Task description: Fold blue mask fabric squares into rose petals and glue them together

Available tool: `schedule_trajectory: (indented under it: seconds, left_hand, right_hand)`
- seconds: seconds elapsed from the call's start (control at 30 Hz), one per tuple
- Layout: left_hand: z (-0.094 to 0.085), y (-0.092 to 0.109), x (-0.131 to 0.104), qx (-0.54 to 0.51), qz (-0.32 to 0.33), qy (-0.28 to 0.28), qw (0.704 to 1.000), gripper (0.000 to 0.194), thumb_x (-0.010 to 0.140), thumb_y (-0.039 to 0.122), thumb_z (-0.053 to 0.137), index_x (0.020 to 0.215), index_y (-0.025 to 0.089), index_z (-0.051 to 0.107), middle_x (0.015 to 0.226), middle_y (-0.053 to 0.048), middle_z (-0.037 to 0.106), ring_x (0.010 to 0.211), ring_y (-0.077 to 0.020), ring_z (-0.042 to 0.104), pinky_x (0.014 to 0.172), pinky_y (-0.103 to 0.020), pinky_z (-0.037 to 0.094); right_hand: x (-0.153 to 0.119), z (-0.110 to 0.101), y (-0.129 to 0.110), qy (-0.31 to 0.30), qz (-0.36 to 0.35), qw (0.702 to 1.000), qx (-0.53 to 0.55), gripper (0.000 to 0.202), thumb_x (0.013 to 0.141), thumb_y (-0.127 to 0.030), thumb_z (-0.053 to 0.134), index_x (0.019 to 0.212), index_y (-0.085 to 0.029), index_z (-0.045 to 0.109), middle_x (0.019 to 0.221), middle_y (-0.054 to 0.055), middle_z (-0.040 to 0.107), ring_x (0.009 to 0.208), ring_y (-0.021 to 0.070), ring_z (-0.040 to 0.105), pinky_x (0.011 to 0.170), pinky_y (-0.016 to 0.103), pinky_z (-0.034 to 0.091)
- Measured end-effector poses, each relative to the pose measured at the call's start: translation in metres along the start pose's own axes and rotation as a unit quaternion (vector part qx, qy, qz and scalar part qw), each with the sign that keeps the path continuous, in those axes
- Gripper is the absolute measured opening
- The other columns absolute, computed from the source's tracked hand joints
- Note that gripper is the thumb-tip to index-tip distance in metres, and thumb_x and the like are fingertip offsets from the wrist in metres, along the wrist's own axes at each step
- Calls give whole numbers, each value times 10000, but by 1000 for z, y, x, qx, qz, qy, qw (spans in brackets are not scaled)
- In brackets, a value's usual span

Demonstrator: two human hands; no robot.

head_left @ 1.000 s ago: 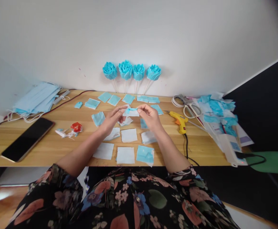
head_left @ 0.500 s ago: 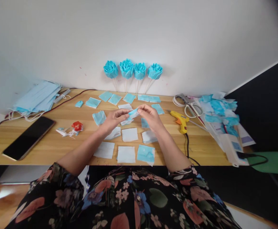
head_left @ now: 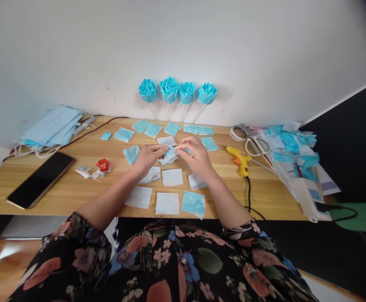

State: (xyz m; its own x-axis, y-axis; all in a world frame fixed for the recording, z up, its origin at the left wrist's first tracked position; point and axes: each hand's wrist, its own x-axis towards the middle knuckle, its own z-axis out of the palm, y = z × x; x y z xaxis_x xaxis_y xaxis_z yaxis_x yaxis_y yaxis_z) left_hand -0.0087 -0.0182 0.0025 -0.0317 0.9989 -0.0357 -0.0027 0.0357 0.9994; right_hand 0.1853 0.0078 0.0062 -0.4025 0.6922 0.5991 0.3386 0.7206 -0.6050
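Observation:
Over the middle of the table, my left hand (head_left: 151, 158) and my right hand (head_left: 195, 154) nearly meet, both pinching a small blue fabric piece (head_left: 171, 148). Most of that piece is hidden by the fingers. Just below it lies a whitish fabric piece (head_left: 168, 157). Around my hands are cut squares: a white square (head_left: 172, 177) below, a blue square (head_left: 131, 154) to the left, another blue square (head_left: 209, 144) to the right. A blue-and-white square (head_left: 193, 203) lies at the front edge.
Several blue fabric flowers (head_left: 169, 90) on sticks lean against the wall. Left are stacked face masks (head_left: 52, 126), a phone (head_left: 40, 180) and red-and-white scraps (head_left: 102, 166). Right are a yellow glue gun (head_left: 240, 160), scissors (head_left: 254, 140), blue scraps (head_left: 291, 144) and a white power strip (head_left: 310, 199).
My hands have drawn closer together, and the blue piece between them is now narrower and mostly covered by fingers. The whole view has shifted slightly.

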Motion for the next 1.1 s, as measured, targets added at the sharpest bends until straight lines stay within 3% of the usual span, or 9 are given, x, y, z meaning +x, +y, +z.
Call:
schedule_trajectory:
  seconds: [0.17, 0.43, 0.6, 0.73, 0.83, 0.93, 1.1]
  left_hand:
    - [-2, -4, 2, -46, -10, -16, 999, 292, 705, 405, 738, 566, 161, 657, 556, 12, 526, 591, -111, 446, 615, -271, 366]
    - [-2, -8, 4, -147, -49, -63, 986, 255, 670, 384, 761, 621, 147, 679, 594, -8, 552, 600, -123, 475, 608, -278, 381]
    - [-2, -6, 3, -119, -45, -61, 990, 288, 679, 428, 781, 669, 151, 707, 623, -2, 558, 600, -111, 462, 603, -267, 388]
    - [-2, -6, 4, -81, -31, -26, 996, 285, 668, 435, 789, 682, 162, 706, 643, 11, 569, 596, -98, 441, 596, -256, 373]
    - [-2, -5, 4, -72, -23, -7, 997, 289, 670, 447, 775, 687, 166, 706, 647, 7, 584, 605, -107, 460, 593, -258, 376]
    - [-1, -2, 2, -59, -8, -6, 998, 282, 676, 445, 771, 684, 169, 712, 650, 5, 590, 617, -110, 462, 602, -259, 389]
    - [1, 1, 0, -45, 6, -7, 999, 275, 678, 444, 776, 675, 177, 708, 654, 5, 584, 629, -119, 462, 621, -274, 398]
  right_hand:
    - [-1, 4, 3, 3, -79, 993, -90, 124, 940, -240, 615, 917, -273, 732, 984, 46, 670, 954, 210, 599, 883, 405, 458]
    - [-1, 4, 4, 8, -96, 987, -131, 146, 951, -235, 602, 919, -270, 740, 974, 47, 684, 944, 211, 589, 848, 396, 464]
    - [-1, 4, 2, -4, -84, 986, -143, 150, 950, -240, 598, 901, -267, 738, 980, 51, 697, 952, 217, 597, 860, 406, 471]
    - [-1, 2, 0, -32, -82, 990, -106, 172, 959, -230, 555, 973, -263, 724, 1025, 60, 699, 1007, 226, 601, 906, 419, 478]
    - [-2, -1, -4, -18, -35, 999, -33, 190, 960, -259, 539, 1093, -261, 674, 1138, 67, 687, 1117, 233, 599, 1002, 444, 454]
    - [-3, -1, -6, 9, 61, 996, 63, 262, 946, -315, 564, 1199, -256, 600, 1271, 80, 648, 1235, 232, 567, 1083, 445, 416]
    - [-6, 13, 1, -47, 202, 949, 239, 604, 868, -407, 654, 1413, -266, 436, 1275, 93, 635, 1196, 224, 601, 1003, 399, 494]
